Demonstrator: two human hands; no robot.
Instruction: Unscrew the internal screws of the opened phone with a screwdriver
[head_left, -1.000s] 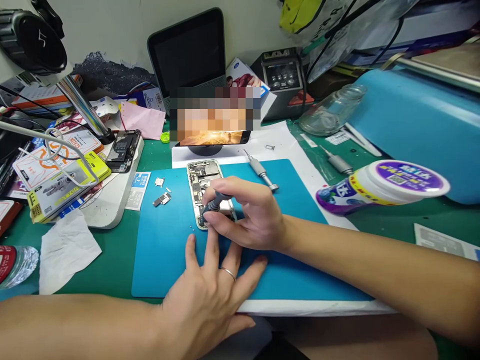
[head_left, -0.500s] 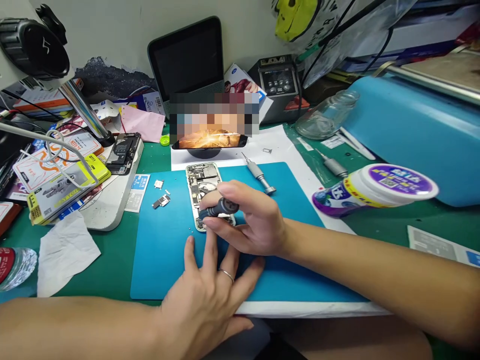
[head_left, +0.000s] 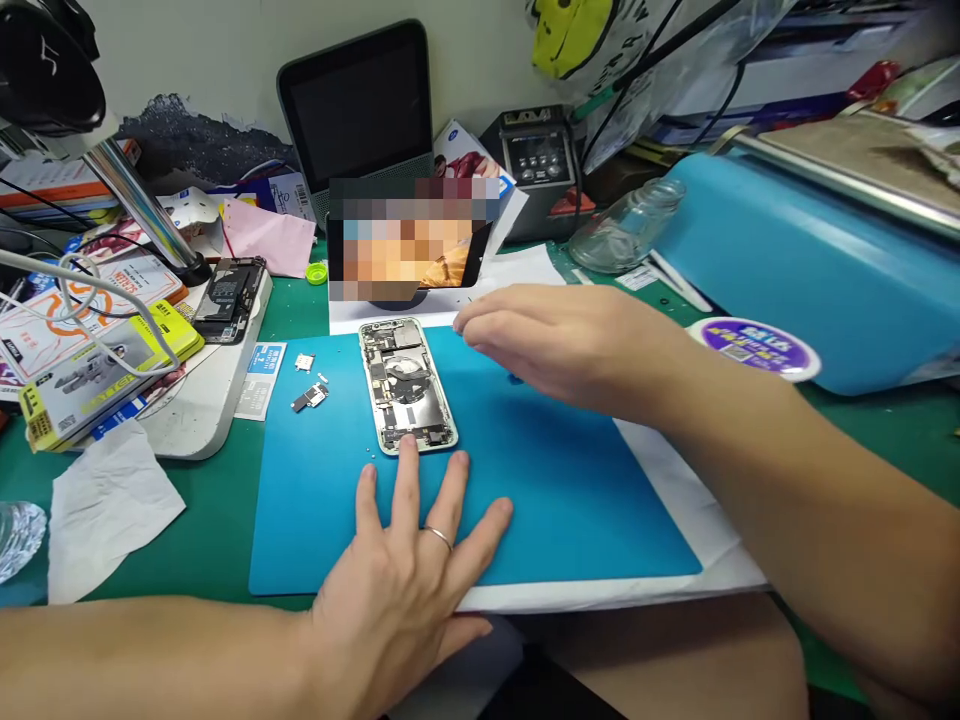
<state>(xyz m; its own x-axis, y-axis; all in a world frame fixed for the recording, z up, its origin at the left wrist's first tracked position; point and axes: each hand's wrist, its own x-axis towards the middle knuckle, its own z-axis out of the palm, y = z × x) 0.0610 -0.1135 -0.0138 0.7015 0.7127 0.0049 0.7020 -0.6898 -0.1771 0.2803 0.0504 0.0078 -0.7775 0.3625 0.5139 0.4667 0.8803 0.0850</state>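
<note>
An opened phone [head_left: 409, 385] lies on the blue mat [head_left: 525, 530], its inner parts and bare battery area showing. My left hand [head_left: 409, 550] is open, fingers spread, with one fingertip touching the phone's lower edge and the others on the mat. To the phone's right, my right hand [head_left: 555, 335] is held palm down with its fingers pressed together. Its fingertips and whatever they hold are hidden from above; a small dark-blue tip [head_left: 515, 378] shows below the palm. Small metal phone parts [head_left: 310, 397] lie left of the phone, and tiny specks like screws lie near its lower left corner.
Behind the mat stand a propped phone with a blurred screen [head_left: 409, 245] and a dark display [head_left: 360, 110]. A glass jar [head_left: 630, 230] lies at the back right. A white-and-purple tub [head_left: 757, 348] is partly behind my right arm. Boxes [head_left: 105, 375] crowd the left.
My right hand has moved from the phone's lower end, where it held a dark screwdriver, up and to the right. The phone is now uncovered. My left hand stays beside it.
</note>
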